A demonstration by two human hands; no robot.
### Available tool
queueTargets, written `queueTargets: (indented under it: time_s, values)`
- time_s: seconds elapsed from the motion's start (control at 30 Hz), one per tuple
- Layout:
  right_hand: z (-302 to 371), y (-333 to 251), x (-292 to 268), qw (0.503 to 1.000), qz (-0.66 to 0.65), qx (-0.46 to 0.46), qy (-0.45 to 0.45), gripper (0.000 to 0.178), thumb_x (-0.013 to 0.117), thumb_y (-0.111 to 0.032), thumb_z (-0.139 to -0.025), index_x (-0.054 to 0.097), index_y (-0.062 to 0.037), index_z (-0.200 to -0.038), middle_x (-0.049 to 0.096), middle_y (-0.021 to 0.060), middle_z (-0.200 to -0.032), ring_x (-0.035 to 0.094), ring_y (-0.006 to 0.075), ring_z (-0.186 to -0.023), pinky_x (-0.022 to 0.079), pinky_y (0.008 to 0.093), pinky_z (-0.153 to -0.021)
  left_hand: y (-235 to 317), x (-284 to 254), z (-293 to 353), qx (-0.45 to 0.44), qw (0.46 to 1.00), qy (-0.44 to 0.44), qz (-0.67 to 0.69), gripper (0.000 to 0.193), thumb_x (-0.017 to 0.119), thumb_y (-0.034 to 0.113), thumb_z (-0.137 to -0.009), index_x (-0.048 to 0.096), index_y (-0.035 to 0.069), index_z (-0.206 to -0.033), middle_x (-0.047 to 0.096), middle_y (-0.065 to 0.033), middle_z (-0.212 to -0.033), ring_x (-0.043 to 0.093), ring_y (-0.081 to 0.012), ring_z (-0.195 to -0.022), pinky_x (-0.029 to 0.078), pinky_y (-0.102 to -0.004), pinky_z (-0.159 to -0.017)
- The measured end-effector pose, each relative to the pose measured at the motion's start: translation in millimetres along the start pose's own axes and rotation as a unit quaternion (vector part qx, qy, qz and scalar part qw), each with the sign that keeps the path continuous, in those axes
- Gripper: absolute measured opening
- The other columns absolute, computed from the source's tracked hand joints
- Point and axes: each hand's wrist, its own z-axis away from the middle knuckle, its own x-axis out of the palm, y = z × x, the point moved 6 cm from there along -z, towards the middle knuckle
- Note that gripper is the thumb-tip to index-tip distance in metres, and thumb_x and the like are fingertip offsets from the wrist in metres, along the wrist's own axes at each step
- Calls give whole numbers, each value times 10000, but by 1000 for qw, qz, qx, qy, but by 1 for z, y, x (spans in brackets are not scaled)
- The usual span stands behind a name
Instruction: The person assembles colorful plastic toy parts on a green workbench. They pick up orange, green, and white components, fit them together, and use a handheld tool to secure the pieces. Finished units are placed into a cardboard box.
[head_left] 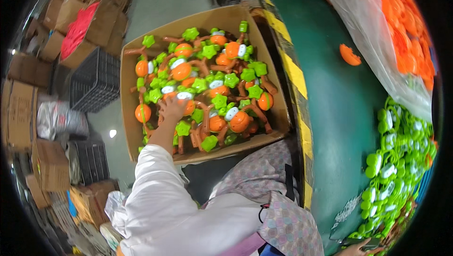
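A large open cardboard box (278, 128) is full of plastic toys with orange round bodies, white faces, brown limbs and green star-shaped ends. My left hand (172, 109) reaches into its near left part, fingers apart, over a toy with an orange body (189, 109) and a white face. Nothing is gripped in it. At the lower right edge my right hand (357, 248) is partly cut off, beside a heap of green plastic parts (389, 171). Its fingers are closed about a dark thing that I cannot make out.
A green worktop (325, 109) with a yellow-and-black striped edge (295, 74) runs along the right. On it lie a single orange piece (350, 54) and a clear bag (361, 25) of orange parts. Black crates (96, 83) and cardboard boxes (21, 109) stand on the left.
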Motion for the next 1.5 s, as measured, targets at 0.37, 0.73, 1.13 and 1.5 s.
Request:
queueTargets:
  time_s: [0.37,0.73,1.13,1.5]
  values:
    - [18,44,36,958,-45,245,-145,490,629,-365,-986,533,-17,-1316,647,171,-1108,646,268,-908,553,369,-779,-52,-50,-98,94,864,367,333,337,633,115,-870,554,-40,-1159,600,-234,-1094,586,-415,-1028,472,-470,-901]
    - [16,98,29,885,-85,411,-203,450,645,-383,-971,564,-30,-1239,647,138,-1011,635,244,-845,544,355,-733,-8,-15,-226,-220,652,90,720,422,537,360,-1005,584,-58,-1039,639,-142,-827,589,-198,-531,452,-315,-434]
    - [25,150,15,815,-182,514,-196,414,661,-402,-956,598,-45,-1155,646,101,-906,622,218,-775,534,341,-684,-8,-119,-144,77,464,156,869,233,514,240,-1004,563,12,-998,620,-101,-822,632,-217,-748,510,-316,-676]
    - [40,69,17,935,-75,327,-114,524,652,-423,-957,562,27,-1210,657,142,-929,667,248,-715,567,363,-645,75,-270,121,448,385,19,806,365,492,313,-1041,533,-19,-1187,463,-35,-823,394,-113,-684,332,-246,-577]
